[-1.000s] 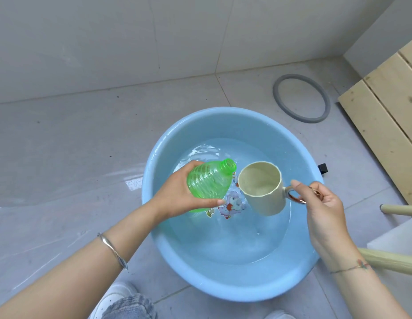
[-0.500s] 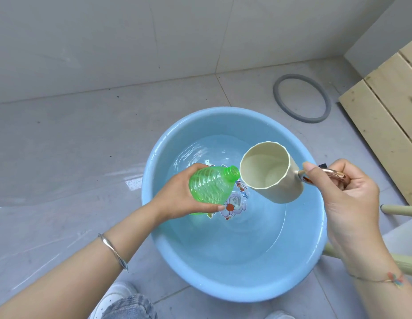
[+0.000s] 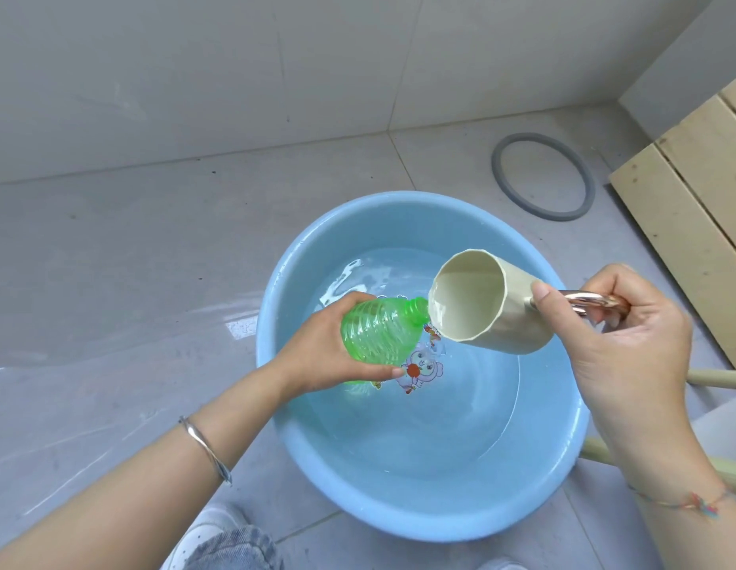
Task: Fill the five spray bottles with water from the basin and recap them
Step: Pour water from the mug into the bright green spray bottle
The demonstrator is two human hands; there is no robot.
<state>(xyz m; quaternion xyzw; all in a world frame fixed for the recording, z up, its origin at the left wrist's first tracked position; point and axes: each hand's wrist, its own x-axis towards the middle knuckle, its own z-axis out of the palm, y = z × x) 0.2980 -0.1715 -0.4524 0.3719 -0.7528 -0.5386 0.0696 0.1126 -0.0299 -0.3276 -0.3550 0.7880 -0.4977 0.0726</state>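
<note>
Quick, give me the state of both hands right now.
Left hand: grips the green bottle, uncapped, tilted over the basin.
Right hand: holds the cream mug by its handle, tipped toward the bottle's mouth.

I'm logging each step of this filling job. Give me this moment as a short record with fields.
left hand: grips the green bottle, tilted over the basin
bottle state: uncapped, neck toward the cup
right hand: holds the cup by its metal handle
cup state: tipped, rim at the bottle's neck
basin state: blue, holds water, stands on the tiled floor
nearby: grey ring on the floor, wooden boards at right
</note>
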